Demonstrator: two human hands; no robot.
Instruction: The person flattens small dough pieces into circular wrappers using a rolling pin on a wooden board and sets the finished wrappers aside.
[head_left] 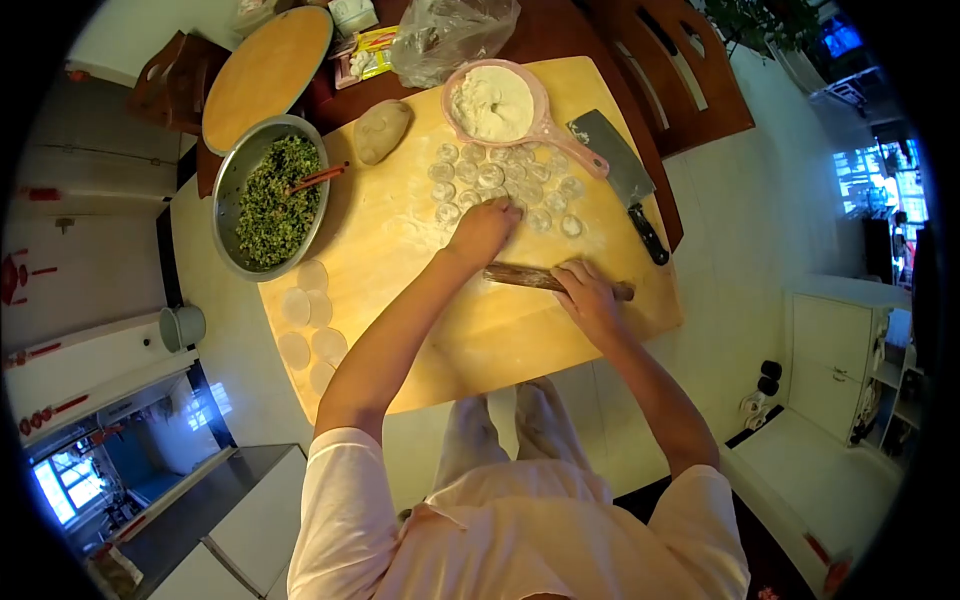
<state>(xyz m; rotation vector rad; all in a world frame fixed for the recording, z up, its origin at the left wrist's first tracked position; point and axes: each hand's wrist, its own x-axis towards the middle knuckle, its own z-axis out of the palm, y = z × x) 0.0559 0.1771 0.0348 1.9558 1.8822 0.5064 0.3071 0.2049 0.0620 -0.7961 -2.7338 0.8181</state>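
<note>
My left hand (pixel 485 232) reaches to the near edge of a cluster of small floured dough pieces (pixel 490 176), its fingers curled together. What lies under those fingertips is hidden. A dark wooden rolling pin (pixel 525 276) lies across the board, and my right hand (pixel 588 298) is closed around its right part. Several thin round dough wrappers (pixel 295 306) rest at the board's left edge, some overlapping. Beyond the dough pieces is a pink, handled bowl of flour (pixel 541 122). A larger lump of dough (pixel 382 131) sits at the far left of the board.
The wooden board (pixel 450 345) covers the near part of the table. A steel bowl of chopped green filling (pixel 222 205) with red chopsticks (pixel 318 178) stands left. A cleaver (pixel 618 160) lies along the right edge. Behind are a plastic bag (pixel 440 45) and a chair (pixel 690 75).
</note>
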